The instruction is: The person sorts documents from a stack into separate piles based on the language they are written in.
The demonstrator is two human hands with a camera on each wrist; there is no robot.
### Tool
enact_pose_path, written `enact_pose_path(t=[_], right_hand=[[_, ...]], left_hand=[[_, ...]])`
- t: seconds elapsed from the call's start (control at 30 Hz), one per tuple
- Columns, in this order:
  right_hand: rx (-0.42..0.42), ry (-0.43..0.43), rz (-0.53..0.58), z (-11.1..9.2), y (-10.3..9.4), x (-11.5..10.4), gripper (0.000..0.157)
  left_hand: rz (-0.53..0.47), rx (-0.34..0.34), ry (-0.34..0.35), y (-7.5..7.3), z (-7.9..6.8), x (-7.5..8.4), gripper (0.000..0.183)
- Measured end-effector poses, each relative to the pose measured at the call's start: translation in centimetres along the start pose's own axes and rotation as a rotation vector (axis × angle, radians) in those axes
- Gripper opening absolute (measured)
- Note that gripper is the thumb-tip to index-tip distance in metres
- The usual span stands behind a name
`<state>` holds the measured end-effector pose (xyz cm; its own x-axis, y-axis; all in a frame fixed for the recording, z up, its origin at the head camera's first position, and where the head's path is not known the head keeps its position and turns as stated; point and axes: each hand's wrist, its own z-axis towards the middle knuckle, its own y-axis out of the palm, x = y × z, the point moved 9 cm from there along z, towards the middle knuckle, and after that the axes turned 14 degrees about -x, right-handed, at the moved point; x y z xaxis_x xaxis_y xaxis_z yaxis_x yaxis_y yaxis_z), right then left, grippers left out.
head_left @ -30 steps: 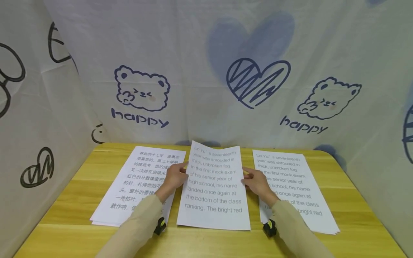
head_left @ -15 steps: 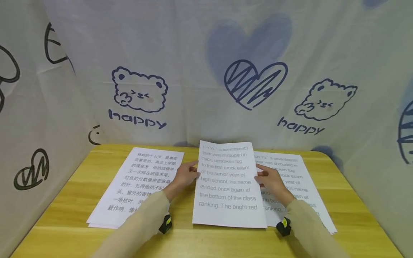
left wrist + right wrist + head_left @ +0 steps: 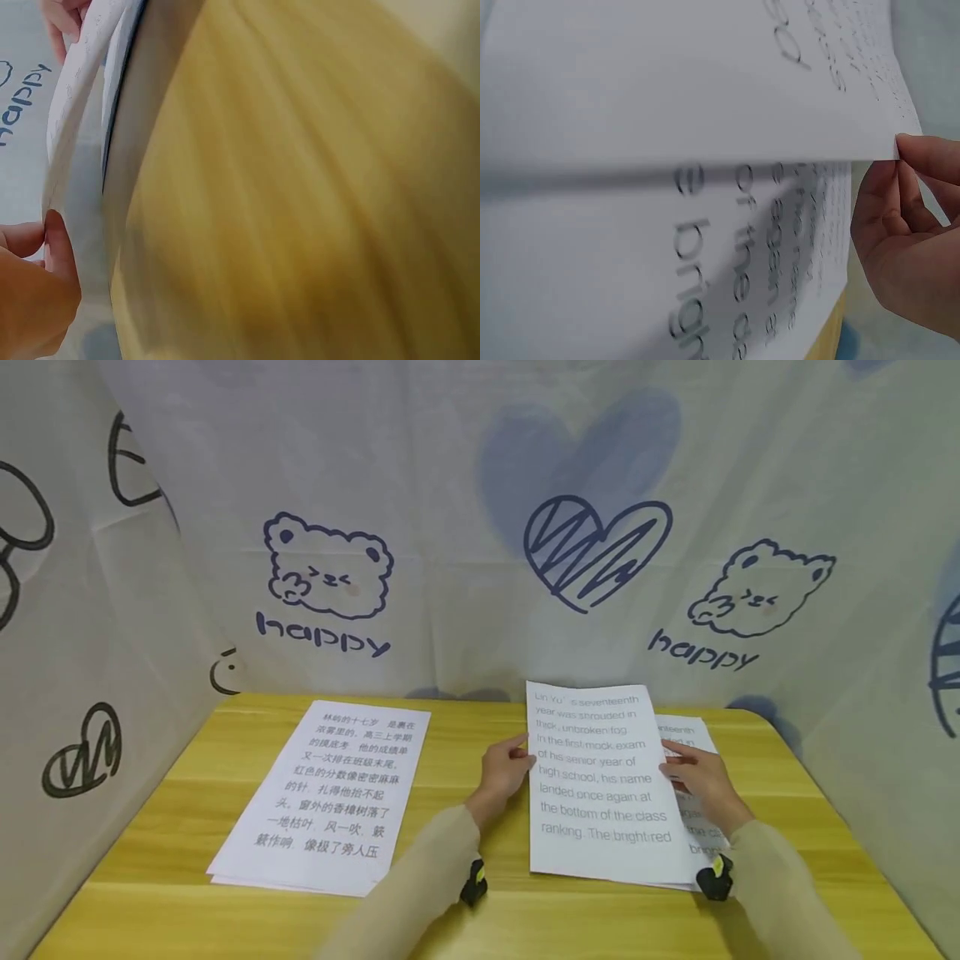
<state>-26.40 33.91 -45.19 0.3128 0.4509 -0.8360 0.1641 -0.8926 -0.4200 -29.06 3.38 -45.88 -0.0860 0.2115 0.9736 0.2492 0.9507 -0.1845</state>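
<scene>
A white sheet of paper (image 3: 596,777) printed with English text is held up between both hands, its top edge tilted toward the back. My left hand (image 3: 502,777) pinches its left edge between thumb and fingers, seen too in the left wrist view, where the hand (image 3: 37,292) grips the sheet's side. On the opposite edge, my right hand (image 3: 705,781) pinches with thumb and fingertips. Beneath the raised sheet lies a stack of English-printed paper (image 3: 701,827), mostly covered by it. The right wrist view has the held sheet (image 3: 667,82) over that stack (image 3: 577,277), with a shadow between.
A stack of paper with Chinese text (image 3: 322,802) lies on the left of the wooden table (image 3: 465,918). A white cloth curtain (image 3: 465,527) with bear and heart drawings hangs behind and on both sides.
Both hands have carried the held sheet rightward from the middle of the table, until it overlaps the right-hand stack. The Chinese-text stack, partly covered by the left arm before, now shows almost whole.
</scene>
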Motion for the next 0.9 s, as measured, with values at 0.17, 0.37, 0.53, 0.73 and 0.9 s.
enact_pose_path(t=[0.17, 0.37, 0.53, 0.73, 0.9], right_hand=[[0.043, 0.031, 0.065, -0.2, -1.6, 0.4, 0.053], [0.068, 0.072, 0.088, -0.3, -3.3, 2.5, 0.053], [0.089, 0.11, 0.12, -0.7, -4.6, 4.2, 0.054], [0.138, 0.099, 0.047, -1.2, -6.5, 4.6, 0.051], [0.155, 0.107, -0.036, -1.0, -7.1, 5.1, 0.047]], left_hand=[[-0.012, 0.052, 0.031, 2.1, 0.7, 1.1, 0.038], [0.009, 0.058, 0.023, 5.0, 1.5, 1.5, 0.036], [0.07, 0.087, 0.005, 6.7, 1.9, 1.1, 0.032], [0.13, 0.133, 0.026, 8.2, 1.6, 0.9, 0.022], [0.172, 0.038, 0.085, 9.4, 1.8, 1.5, 0.03]])
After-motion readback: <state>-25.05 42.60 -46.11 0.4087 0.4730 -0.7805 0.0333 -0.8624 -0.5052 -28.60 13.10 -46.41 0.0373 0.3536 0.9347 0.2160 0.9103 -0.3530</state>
